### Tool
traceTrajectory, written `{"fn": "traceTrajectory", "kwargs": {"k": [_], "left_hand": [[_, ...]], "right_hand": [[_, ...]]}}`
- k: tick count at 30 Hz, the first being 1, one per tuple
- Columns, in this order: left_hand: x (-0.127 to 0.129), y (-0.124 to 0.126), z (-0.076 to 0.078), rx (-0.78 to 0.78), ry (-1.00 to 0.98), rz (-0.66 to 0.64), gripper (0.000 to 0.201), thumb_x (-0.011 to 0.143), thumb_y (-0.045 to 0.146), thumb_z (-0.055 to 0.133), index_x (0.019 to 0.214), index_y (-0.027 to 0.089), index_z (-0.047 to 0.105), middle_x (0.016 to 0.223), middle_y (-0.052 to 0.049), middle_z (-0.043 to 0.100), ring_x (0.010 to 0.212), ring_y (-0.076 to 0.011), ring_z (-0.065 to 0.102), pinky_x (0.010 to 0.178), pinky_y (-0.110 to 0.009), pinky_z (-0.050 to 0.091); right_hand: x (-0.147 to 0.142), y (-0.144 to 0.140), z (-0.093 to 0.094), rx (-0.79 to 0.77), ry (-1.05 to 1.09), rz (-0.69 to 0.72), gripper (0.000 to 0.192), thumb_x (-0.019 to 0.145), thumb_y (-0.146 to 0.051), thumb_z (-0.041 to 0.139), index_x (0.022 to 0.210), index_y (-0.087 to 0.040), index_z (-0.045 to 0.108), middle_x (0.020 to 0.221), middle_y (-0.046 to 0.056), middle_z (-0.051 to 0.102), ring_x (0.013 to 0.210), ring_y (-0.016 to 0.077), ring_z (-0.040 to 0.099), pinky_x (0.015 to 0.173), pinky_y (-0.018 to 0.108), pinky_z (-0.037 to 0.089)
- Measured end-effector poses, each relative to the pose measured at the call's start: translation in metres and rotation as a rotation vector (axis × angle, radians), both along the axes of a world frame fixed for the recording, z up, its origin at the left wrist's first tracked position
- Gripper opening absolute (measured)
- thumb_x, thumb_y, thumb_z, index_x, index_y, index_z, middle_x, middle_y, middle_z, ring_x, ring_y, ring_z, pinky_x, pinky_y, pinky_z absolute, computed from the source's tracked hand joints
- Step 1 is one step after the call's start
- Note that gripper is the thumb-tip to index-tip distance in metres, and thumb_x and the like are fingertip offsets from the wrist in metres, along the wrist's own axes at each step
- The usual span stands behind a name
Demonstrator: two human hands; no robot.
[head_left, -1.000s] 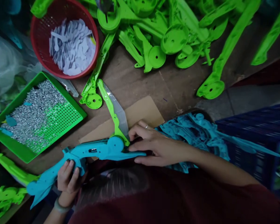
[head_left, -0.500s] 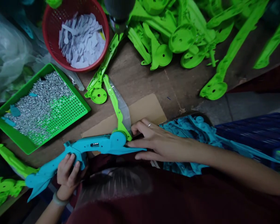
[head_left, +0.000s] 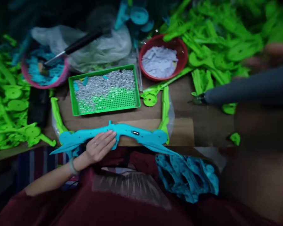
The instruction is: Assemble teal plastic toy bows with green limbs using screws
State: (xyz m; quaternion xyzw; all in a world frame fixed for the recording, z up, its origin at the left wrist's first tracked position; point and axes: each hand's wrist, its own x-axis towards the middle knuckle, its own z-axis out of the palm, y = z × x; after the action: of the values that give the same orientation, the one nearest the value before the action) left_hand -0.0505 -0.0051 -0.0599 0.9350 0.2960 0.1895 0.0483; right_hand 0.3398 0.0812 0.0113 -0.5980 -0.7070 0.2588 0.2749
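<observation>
A blue plastic toy bow [head_left: 124,129] with bright green limbs lies across the table's front edge, over a piece of cardboard [head_left: 184,130]. My left hand [head_left: 100,146] holds it at the middle grip, fingers together and stretched over the top, thumb hidden. A short dark slot shows in the bow's right arm. At the far right, my right hand [head_left: 271,59], smeared by motion, is closed around a grey electric screwdriver [head_left: 245,84]. The tool's metal tip points left, above the table beside green parts.
A green tray [head_left: 106,111] of small screws stands behind the bow. Behind it are a red basket [head_left: 185,59] of white pieces and a pink basket [head_left: 58,83] of blue pieces. Green parts [head_left: 226,50] pile up on both sides. Blue parts [head_left: 188,179] sit low at right.
My right hand has left the bow's right end and now holds the screwdriver at the far right. The bow has levelled, and my left fingers lie straighter across it. The view has turned.
</observation>
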Motion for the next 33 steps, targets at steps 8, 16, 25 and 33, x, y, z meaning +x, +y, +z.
{"fn": "traceTrajectory", "kwargs": {"k": [8,16,25,33], "left_hand": [[0.033,-0.012,-0.020,0.089,-0.135,0.093,0.032,0.095,0.015,0.054,0.125,0.006,0.058,0.138,-0.021,0.057,0.140,-0.0323,0.042,0.108,-0.043,0.048],[0.047,-0.014,-0.023,0.089,-0.084,0.271,0.034,0.092,0.024,0.062,0.122,0.009,0.058,0.143,-0.027,0.050,0.135,-0.0377,0.048,0.099,-0.045,0.053],[0.040,-0.020,-0.030,0.129,-0.131,0.251,0.041,0.097,0.014,0.043,0.134,0.005,0.056,0.141,-0.018,0.056,0.131,-0.0303,0.053,0.113,-0.044,0.041],[0.036,-0.015,-0.033,0.195,-0.177,0.232,0.037,0.095,0.023,0.057,0.127,0.007,0.063,0.135,-0.015,0.062,0.127,-0.0283,0.057,0.116,-0.043,0.039]], "right_hand": [[-0.048,0.026,0.006,-0.033,0.633,0.297,0.091,0.067,-0.049,0.083,0.147,-0.039,0.040,0.121,0.010,0.064,0.104,0.0278,0.069,0.084,0.044,0.059],[-0.151,0.049,0.023,0.292,0.588,-0.040,0.052,0.081,-0.031,0.062,0.130,-0.035,0.045,0.080,-0.001,0.050,0.073,0.0195,0.060,0.078,0.040,0.055],[-0.231,0.077,-0.053,0.234,0.486,-0.032,0.046,0.092,-0.060,0.030,0.118,-0.028,0.050,0.058,-0.007,0.026,0.046,0.0167,0.041,0.052,0.034,0.048],[-0.236,0.085,-0.062,0.317,0.673,0.019,0.028,0.086,-0.055,0.048,0.099,-0.030,0.043,0.051,-0.010,0.029,0.038,0.0123,0.035,0.041,0.026,0.037]]}}
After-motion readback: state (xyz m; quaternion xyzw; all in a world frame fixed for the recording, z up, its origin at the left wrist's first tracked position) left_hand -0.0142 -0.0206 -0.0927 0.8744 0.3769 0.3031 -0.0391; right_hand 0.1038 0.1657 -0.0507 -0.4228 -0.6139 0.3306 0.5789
